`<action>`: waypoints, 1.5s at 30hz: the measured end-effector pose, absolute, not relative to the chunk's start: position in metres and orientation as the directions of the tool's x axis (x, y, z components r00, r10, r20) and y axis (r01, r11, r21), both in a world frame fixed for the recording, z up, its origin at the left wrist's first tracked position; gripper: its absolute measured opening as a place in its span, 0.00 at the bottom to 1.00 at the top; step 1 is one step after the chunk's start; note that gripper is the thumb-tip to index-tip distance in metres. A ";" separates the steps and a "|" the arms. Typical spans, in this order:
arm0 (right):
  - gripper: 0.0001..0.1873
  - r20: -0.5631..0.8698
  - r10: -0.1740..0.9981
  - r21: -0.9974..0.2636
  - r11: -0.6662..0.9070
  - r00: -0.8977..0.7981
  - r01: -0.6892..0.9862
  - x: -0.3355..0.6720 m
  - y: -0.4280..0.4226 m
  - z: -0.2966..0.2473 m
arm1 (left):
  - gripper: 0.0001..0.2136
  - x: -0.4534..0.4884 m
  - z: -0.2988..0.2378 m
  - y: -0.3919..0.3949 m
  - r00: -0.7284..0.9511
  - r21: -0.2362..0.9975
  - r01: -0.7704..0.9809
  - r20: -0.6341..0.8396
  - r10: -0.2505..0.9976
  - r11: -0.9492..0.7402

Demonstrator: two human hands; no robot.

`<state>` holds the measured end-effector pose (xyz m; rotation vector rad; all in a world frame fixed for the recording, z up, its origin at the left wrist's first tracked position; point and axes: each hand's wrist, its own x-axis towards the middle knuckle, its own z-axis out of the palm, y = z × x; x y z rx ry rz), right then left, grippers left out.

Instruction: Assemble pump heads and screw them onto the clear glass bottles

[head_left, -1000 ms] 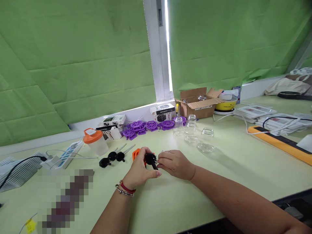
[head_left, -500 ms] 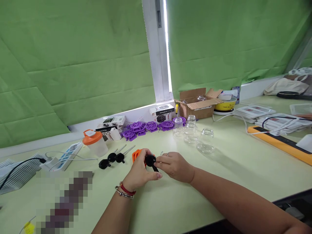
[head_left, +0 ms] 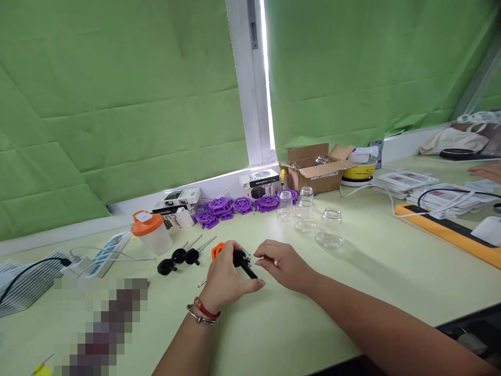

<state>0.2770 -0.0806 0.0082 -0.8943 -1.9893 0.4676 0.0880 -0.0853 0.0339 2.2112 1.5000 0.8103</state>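
Observation:
My left hand [head_left: 229,274], with a red band and a metal bangle at the wrist, grips a black plastic part [head_left: 246,268]. A straight black arm of that part points toward my thumb, and the fingers cover the rest. Just to its right is my right hand [head_left: 284,263], apart from the part, with thumb and fingers closed together; whatever they pinch is too small to make out. Behind my left hand an orange plastic piece [head_left: 216,250] shows partly. Several black round pieces with metal rods [head_left: 179,255] lie to the left.
Purple plastic wheels [head_left: 242,204] line the back, beside printed boxes [head_left: 260,180]. Clear glass jars [head_left: 331,230] stand right of centre, before an open carton [head_left: 321,177]. An orange-lidded shaker [head_left: 151,230] and a power strip [head_left: 110,254] are left. Another person's hand [head_left: 487,169] shows far right.
My right hand has come away from the black part, slightly to the right. My left hand has turned the part a little. Another person's hand has appeared at the right edge.

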 end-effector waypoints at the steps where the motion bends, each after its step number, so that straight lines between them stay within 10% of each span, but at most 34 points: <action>1: 0.08 0.419 0.854 -0.778 0.513 -0.308 0.363 0.276 -0.082 0.009 | 0.33 0.090 0.033 -0.086 0.271 0.541 0.749 0.277 0.922 -0.382; 5: 0.16 -0.138 0.923 -0.990 -0.119 -0.360 0.075 0.271 -0.083 0.007 | 0.34 0.099 0.028 -0.089 0.268 0.412 0.806 0.384 0.883 -0.424; 10: 0.19 -0.224 0.897 -0.926 -0.318 -0.382 -0.202 0.263 -0.080 -0.003 | 0.33 0.109 0.022 -0.092 0.280 0.331 0.828 0.457 0.844 -0.454; 45: 0.03 -0.352 0.889 -0.818 -0.444 -0.291 -0.366 0.258 -0.063 -0.020 | 0.43 0.115 0.006 -0.079 0.301 0.236 0.878 0.407 0.863 -0.417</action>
